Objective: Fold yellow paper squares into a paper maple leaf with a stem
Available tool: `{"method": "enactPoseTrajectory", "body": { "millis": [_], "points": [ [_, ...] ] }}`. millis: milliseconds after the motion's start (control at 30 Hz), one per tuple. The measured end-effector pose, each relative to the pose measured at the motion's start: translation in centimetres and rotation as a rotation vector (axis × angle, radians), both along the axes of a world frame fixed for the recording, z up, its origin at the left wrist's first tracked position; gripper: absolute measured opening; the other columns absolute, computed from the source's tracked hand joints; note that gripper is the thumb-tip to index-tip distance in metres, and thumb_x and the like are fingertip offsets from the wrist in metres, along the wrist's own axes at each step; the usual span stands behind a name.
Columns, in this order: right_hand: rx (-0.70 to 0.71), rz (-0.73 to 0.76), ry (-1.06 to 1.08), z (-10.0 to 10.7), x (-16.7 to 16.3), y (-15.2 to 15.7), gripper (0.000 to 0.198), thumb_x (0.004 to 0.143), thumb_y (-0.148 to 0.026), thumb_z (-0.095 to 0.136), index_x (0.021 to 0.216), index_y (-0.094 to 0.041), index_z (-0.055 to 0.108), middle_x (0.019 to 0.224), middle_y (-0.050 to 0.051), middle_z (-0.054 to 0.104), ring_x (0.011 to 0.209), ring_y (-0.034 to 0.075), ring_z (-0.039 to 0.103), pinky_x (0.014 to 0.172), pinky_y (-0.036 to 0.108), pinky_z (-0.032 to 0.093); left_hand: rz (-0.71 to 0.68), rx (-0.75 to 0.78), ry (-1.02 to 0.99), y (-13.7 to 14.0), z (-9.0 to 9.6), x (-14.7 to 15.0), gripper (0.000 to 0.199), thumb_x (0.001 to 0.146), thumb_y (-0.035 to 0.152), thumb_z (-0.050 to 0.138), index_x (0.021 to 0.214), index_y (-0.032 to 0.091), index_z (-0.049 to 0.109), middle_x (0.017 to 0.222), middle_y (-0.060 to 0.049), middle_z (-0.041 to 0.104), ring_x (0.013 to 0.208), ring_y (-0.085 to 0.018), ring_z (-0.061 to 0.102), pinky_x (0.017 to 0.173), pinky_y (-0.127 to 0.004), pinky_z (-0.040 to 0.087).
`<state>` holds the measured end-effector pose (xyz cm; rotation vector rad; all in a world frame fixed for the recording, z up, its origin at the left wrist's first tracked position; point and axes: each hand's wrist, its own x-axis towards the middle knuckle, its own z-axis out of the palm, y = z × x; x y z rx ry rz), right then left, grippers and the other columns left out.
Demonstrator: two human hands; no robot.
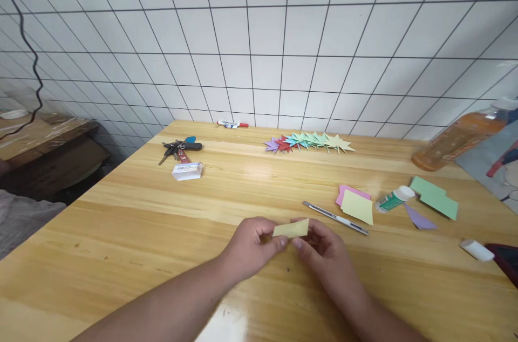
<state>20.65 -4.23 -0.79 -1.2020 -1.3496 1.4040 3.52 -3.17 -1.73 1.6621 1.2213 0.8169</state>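
Note:
A small folded piece of yellow paper [292, 229] is held up between both hands, just above the wooden table [154, 255]. My left hand [253, 247] pinches its left end, thumb at the lower edge. At its right end my right hand [321, 245] grips it with thumb and fingers, some of them hidden behind the paper. Beyond the right hand lies a slim utility knife [335, 217]. Next to the knife, a yellow square sheet [356, 207] rests on pink sheets [354, 192].
A row of folded paper stars [309, 141] lies near the tiled wall. Keys [178, 149], a small white box [187, 171] and a marker [232, 124] are leftward. To the right are a glue stick [394, 199], its cap [476, 250], green sheets [435, 196], purple paper [420, 218] and a bottle [461, 134].

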Motion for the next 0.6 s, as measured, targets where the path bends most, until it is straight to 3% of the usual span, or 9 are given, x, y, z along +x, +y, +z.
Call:
{"method": "enactPoseTrajectory", "body": {
  "millis": [133,300,467,600],
  "points": [
    [0.006,0.031,-0.083,-0.2,-0.3,-0.1,0.022,0.071,-0.039,0.066,0.077,-0.018,0.064,0.067,0.002,0.061,0.061,0.016,0.051,0.059,0.026,0.042,-0.058,0.032,0.037,0.0,0.0,-0.1,0.022,0.078,0.028,0.057,0.063,0.015,0.067,0.065,-0.002,0.064,0.062,-0.015,0.057,0.059,-0.022,0.041],
    [-0.01,-0.05,-0.109,-0.4,-0.3,0.1,0.024,0.069,-0.04,0.067,0.067,-0.017,0.063,0.061,0.0,0.057,0.055,0.013,0.046,0.052,0.023,0.039,-0.039,0.021,0.046,-0.1,0.1,0.1,0.023,0.079,0.028,0.055,0.063,0.015,0.066,0.063,-0.002,0.063,0.06,-0.013,0.056,0.058,-0.021,0.04],
    [-0.058,-0.072,-0.044,0.2,0.0,0.2,0.025,0.071,-0.041,0.064,0.068,-0.017,0.065,0.059,-0.001,0.054,0.053,0.012,0.047,0.051,0.023,0.041,0.032,-0.11,-0.077,0.2,0.6,0.1,0.028,0.077,0.035,0.057,0.06,0.013,0.062,0.054,0.001,0.057,0.052,-0.011,0.049,0.052,-0.02,0.037],
    [-0.106,-0.159,0.003,0.7,0.1,0.3,0.026,0.069,-0.044,0.066,0.066,-0.017,0.064,0.057,-0.002,0.054,0.052,0.013,0.047,0.051,0.025,0.041,0.089,-0.146,-0.224,0.5,1.1,0.0,0.028,0.074,0.038,0.061,0.06,0.014,0.061,0.058,-0.001,0.06,0.057,-0.012,0.054,0.058,-0.022,0.041]
  ]
}}
